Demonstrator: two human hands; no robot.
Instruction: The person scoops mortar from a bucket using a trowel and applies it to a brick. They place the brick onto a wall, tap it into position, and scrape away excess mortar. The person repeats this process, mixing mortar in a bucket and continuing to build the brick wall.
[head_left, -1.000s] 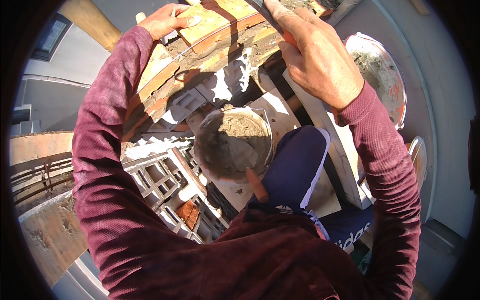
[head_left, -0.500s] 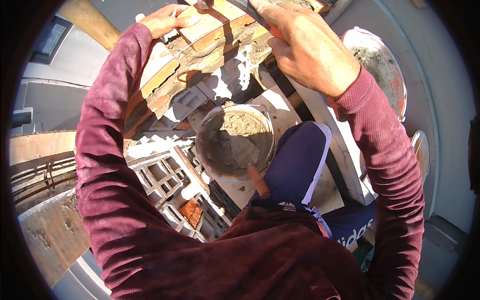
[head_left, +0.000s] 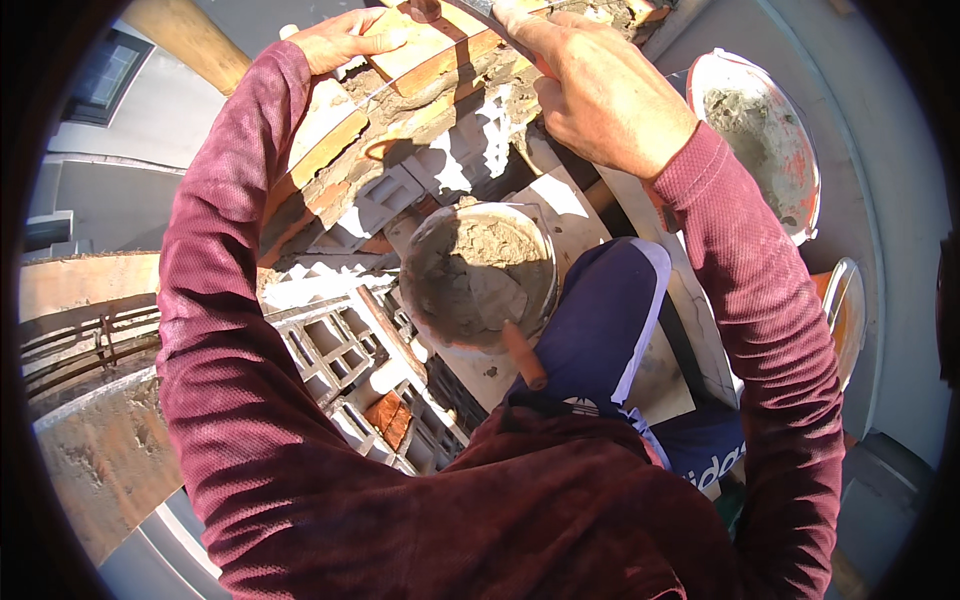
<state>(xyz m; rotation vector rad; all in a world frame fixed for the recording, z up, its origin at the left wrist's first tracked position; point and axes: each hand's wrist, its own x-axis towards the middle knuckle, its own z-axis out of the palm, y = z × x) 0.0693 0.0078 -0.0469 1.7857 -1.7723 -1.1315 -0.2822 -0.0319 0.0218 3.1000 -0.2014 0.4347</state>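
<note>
My left hand (head_left: 345, 42) lies at the left end of an orange brick (head_left: 425, 50) on top of a wall, its thumb and forefinger stretched apart over the brick. My right hand (head_left: 610, 95) is wrapped round the handle of a hammer. The brown hammer head (head_left: 425, 10) is over the brick at the top edge of the view, and a dark shadow falls below it. Whether the head touches the brick I cannot tell. A taut string (head_left: 400, 78) runs along the brick's near edge. Mortar (head_left: 420, 110) shows beneath it.
Below the wall stands a bucket of mortar (head_left: 548, 260) with a trowel (head_left: 525, 357) in it, handle toward my knee. A second mortar bucket (head_left: 808, 170) is at the right. Hollow blocks (head_left: 325, 345) and a broken brick piece (head_left: 388, 418) lie lower left. A wooden pole (head_left: 190, 45) stands upper left.
The view has shifted slightly. My right hand and forearm have moved a little left, and the hammer head sits slightly further right over the brick. My left hand stays on the brick.
</note>
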